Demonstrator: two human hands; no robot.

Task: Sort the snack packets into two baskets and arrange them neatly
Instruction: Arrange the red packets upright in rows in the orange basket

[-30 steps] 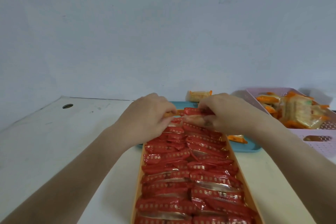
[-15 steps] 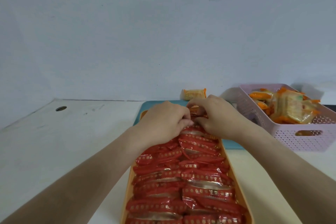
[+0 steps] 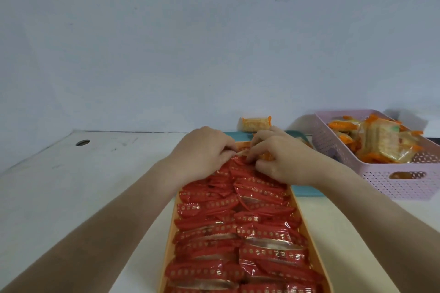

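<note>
Left hand (image 3: 202, 153) and right hand (image 3: 285, 162) stay at the far end of the orange basket (image 3: 169, 240), now closer together, pinching red packets (image 3: 238, 233)

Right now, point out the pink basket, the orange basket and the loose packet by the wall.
pink basket (image 3: 381, 185): head view, on its perforated front wall.
orange basket (image 3: 170, 240): head view, on its left wall.
loose packet (image 3: 255, 123): head view, on the middle of its wrapper.
</note>
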